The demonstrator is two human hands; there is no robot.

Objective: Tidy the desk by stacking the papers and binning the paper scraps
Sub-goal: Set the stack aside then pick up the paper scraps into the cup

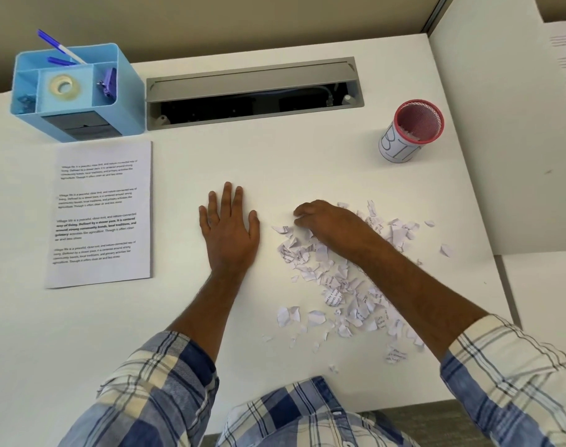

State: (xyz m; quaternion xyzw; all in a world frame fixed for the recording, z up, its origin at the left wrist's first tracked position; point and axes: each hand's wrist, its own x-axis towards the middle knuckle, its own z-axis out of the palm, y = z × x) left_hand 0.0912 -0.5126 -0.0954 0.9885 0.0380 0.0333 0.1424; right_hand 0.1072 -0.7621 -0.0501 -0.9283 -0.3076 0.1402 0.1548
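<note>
Sleeves: the plaid sleeves [165,382] are sitting nearest the camera, both forearms reaching out over the white surface [307,162].
Paper scraps: the scraps [343,285] are lying in a loose spread under and beside the right forearm, with strays trailing toward the near edge.
Right hand: the right hand [323,221] is curling its fingers into the far end of the scraps, apparently pinching some; how many, I cannot tell.
Left hand: the left hand [228,224] is resting flat and released, just left of the scraps, holding nothing.
Bin: the pink-rimmed cup marked BIN [410,130] is standing well beyond the scraps, to their far right.
Papers: the printed papers [101,214] are lying squared up, well left of the scraps.
Risk: small light pieces are likely slipping from a pinch on the way to the bin; the forearm is lying across the scraps and could be dragging some off the near edge.
Around: a blue organiser [78,91] is standing far left of the scraps, an open cable tray [256,91] straight beyond them.
In the way: nothing is standing between scraps and bin.
</note>
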